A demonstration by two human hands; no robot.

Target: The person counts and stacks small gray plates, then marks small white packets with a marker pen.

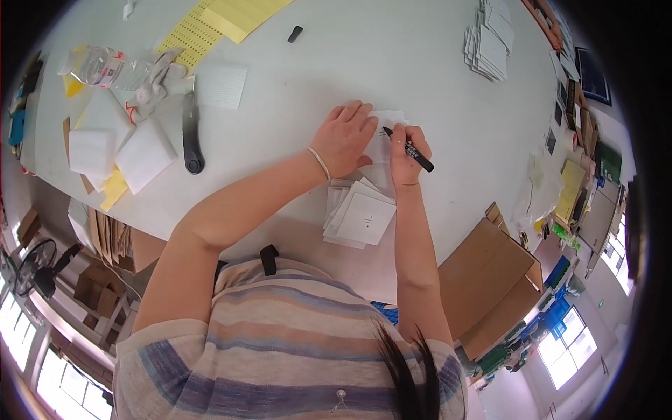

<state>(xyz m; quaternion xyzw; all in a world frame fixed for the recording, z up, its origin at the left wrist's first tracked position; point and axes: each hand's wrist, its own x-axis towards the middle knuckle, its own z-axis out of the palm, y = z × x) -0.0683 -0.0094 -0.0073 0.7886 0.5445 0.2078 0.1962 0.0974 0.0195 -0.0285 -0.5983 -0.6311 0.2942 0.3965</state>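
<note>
My right hand (406, 154) grips a black marker pen (422, 161), its tip down on a small white card (387, 117) that bears a few dark strokes. My left hand (344, 136) rests at the card's left edge, palm down, with its fingers stretched out. Just below both hands, near the table's front edge, lies a loose pile of white cards (365, 215); the top one carries hand-drawn black marks. A small black pen cap (295, 33) lies apart, farther back on the table. The fingers of both hands hide parts of the card being marked.
On the left are a black-handled utility knife (191, 136), white foam sheets (145, 154), a clear plastic bottle (108, 68) and a grey glove (155, 85). Yellow sheets (238, 15) lie at the back. More white cards (488, 45) sit back right; a cardboard box (486, 276) stands front right.
</note>
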